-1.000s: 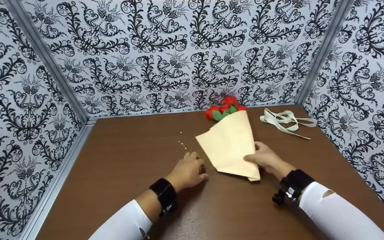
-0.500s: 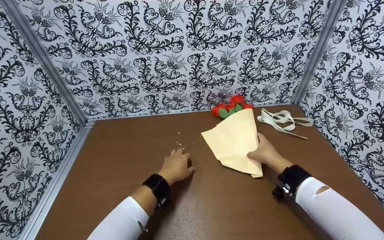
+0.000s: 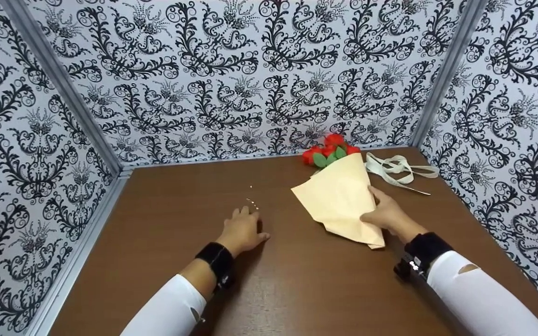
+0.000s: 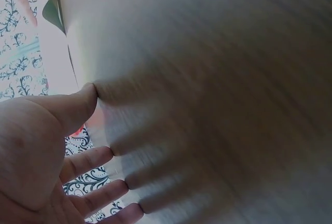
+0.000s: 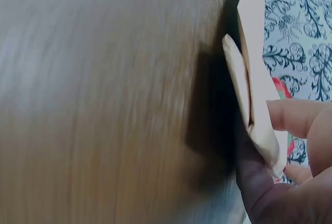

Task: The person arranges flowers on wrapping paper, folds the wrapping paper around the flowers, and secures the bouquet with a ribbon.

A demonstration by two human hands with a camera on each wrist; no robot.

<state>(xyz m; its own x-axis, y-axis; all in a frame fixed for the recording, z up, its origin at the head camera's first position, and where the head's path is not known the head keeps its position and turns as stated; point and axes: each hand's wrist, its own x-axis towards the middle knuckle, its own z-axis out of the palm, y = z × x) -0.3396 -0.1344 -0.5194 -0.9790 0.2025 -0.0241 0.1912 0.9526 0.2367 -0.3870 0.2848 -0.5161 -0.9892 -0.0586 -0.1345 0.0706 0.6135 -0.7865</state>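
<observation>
Paper wrap (image 3: 336, 200), cream, right of centre on the table (image 3: 292, 289), wide part toward the far side, narrow folded end near and a bit right. Red flowers (image 3: 334, 140) and green leaves (image 3: 320, 160) stick out of its far end, close to the far table edge. Right wrist view shows the near end's folded edges with a dark shadow on the table beside them; can't tell whether the wrap rests on the wood or is slightly raised.

Right hand (image 3: 387, 215) clamped on the wrap's right side, thumb on top, fingers around the edge. Left hand (image 3: 242, 231) well apart from it, left of the wrap, holding nothing: palm down, fingers spread and slightly bent, fingertips (image 4: 136, 211) on the table. Small white bits (image 3: 253, 203) in a short broken line just beyond that hand, too small to identify.

Pale ribbon (image 3: 397, 168), loosely looped, at the far right, just beside the wrap's far end; contact unclear. Black straps (image 3: 216, 259) on both wrists, white sleeves (image 3: 168, 303) on both forearms. Around the table: walls (image 3: 231, 84) in black-on-white scroll pattern, grey metal posts (image 3: 59, 79) at the corners.
</observation>
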